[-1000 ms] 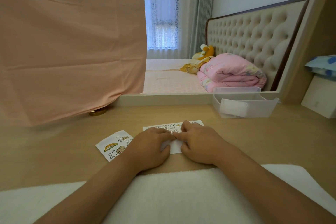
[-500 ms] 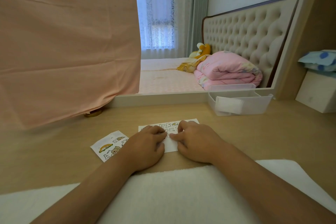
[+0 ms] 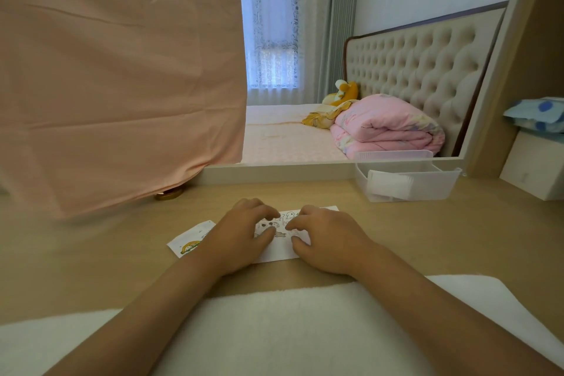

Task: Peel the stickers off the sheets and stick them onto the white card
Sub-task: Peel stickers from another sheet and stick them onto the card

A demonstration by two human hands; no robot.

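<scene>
Bedroom desk [image 3: 427, 238] of pale wood is carrying all items under inspection, with a mirror [image 3: 290, 131] standing along its far edge and reflecting a bed.

The white card [image 3: 279, 252] is lying flat at the middle of the desk, small cartoon figures showing on its far half. The left hand [image 3: 235, 238] is resting on the card's left end, and the right hand [image 3: 332, 238] is resting on its right end. Both are keeping their fingers bent and close together, tips bearing down on the card. Whether either is pinching a sticker cannot be told.

One sticker sheet [image 3: 189, 243] is lying just left of the card, partly under the left hand.

A white towel [image 3: 274, 330] is covering the near edge under both forearms. A clear plastic tray [image 3: 427, 188] is sitting at the far right. A pink cloth [image 3: 122, 70] is hanging over the mirror's left part.
</scene>
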